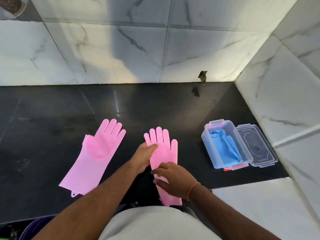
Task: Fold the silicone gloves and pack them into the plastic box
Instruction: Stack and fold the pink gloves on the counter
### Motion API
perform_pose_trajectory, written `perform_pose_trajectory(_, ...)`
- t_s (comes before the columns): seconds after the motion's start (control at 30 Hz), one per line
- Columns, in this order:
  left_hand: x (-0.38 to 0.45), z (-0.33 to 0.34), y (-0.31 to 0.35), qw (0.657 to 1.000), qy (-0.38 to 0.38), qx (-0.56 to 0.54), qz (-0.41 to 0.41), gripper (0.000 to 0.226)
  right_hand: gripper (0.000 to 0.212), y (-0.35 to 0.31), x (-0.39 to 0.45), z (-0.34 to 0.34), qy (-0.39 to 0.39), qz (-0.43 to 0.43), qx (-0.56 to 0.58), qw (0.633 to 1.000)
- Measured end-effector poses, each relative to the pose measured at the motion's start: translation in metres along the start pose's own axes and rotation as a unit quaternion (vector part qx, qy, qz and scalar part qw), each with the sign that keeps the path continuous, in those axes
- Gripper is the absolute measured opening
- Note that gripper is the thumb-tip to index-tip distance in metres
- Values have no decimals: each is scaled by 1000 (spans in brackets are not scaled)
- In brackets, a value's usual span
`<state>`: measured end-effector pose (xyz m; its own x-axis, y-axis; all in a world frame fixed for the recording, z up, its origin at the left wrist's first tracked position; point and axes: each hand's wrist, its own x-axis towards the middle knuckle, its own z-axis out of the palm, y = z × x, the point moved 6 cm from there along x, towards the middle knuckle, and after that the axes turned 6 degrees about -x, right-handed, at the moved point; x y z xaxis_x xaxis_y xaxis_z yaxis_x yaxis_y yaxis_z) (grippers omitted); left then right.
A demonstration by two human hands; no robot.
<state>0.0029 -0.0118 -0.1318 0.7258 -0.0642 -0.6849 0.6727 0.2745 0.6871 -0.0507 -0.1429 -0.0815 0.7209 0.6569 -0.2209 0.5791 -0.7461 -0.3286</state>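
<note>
Two pink silicone gloves lie on the dark surface: the left glove flat and untouched, the right glove running lengthwise away from the person. The left hand grips its left edge at the palm while the right hand pinches near the cuff. The plastic box, blue gloves inside, stands open well to the right by marble-tiled walls.

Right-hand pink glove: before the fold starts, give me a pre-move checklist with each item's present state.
1. Both hands on the glove: ok; left hand holds its left edge, right hand grips the cuff half.
2. Glove flat, fingers pointing away: ok.
3. Cuff end fully on the counter: cannot tell; it runs to the near edge.
4. Second pink glove out of the way: ok, apart to the left.
5. Plastic box open: ok; lid lies beside it.
6. Room in the box: cannot tell; blue gloves already lie inside.
</note>
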Motion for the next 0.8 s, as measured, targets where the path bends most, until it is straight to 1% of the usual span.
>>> perform_pose_trajectory(0.07,7,-5,-3,999,-9,-24,24,36,36,21,-6,-6,79,80,56,992)
perform_pose_trajectory(0.13,10,-6,0,998,-30,-39,43,36,35,53,-10,-11,146,207,107,961)
perform_pose_trajectory(0.17,11,-6,1,997,-40,-47,50,35,38,69,-12,-11,152,274,142,939)
perform_pose_trajectory(0.2,12,-5,1,996,-49,-56,53,34,44,82,-12,-9,137,337,192,912)
perform_pose_trajectory(0.23,13,-2,3,995,-55,-63,52,32,50,92,-12,-3,104,388,252,880)
perform_pose_trajectory(0.3,17,0,7,995,-55,-70,52,31,57,98,-10,10,53,439,374,816)
perform_pose_trajectory(0.33,19,1,9,995,-50,-65,56,31,56,98,-7,13,40,444,409,796)
perform_pose_trajectory(0.43,25,-3,19,996,-18,-11,86,32,47,92,3,18,23,421,433,796)
perform_pose_trajectory(0.53,30,-23,27,994,49,1,102,32,49,80,13,24,20,398,443,803)
perform_pose_trajectory(0.63,30,-49,32,989,107,-23,103,33,52,69,22,25,32,376,400,835)
perform_pose_trajectory(0.7,28,-62,34,986,126,-29,103,32,57,63,29,24,42,359,371,855)
perform_pose_trajectory(0.77,25,-70,37,984,133,-3,116,34,61,58,35,22,46,345,342,873)
perform_pose_trajectory(0.8,23,-71,42,982,136,34,129,37,62,56,38,21,44,338,328,881)
